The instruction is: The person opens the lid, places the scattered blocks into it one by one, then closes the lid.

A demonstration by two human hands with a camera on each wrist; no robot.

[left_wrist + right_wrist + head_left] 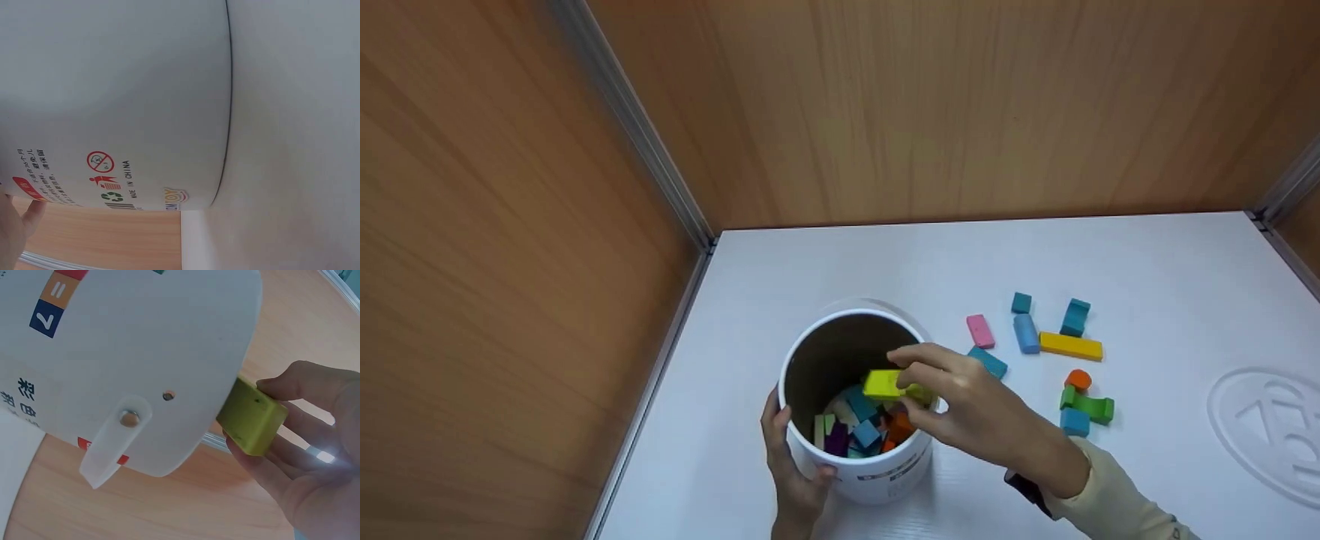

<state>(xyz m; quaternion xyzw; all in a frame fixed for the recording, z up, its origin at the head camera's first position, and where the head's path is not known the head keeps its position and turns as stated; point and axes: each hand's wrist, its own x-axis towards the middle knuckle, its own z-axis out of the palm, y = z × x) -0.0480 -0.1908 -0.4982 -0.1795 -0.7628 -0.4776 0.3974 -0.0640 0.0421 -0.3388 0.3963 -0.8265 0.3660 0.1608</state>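
Note:
A white round bucket [877,487] stands upright on the white table, with toy blocks of several colours, such as a purple block [836,441], lying inside. At its left side, my left hand [796,480] grips the wall near the rim. Over the right part of the opening, my right hand [967,397] pinches a yellow-green block [881,384] between thumb and fingers. The right wrist view shows this block [253,419] beside the bucket's rim. Mostly bucket wall [124,84] fills the left wrist view, with a little of the left hand [17,225] at the edge.
Loose blocks lie right of the bucket: a pink block [980,331], a yellow bar [1070,346], a blue cylinder [1026,334], a green arch [1091,406], an orange piece [1078,379] and several others. Wooden panels [930,112] enclose the table at the back and sides.

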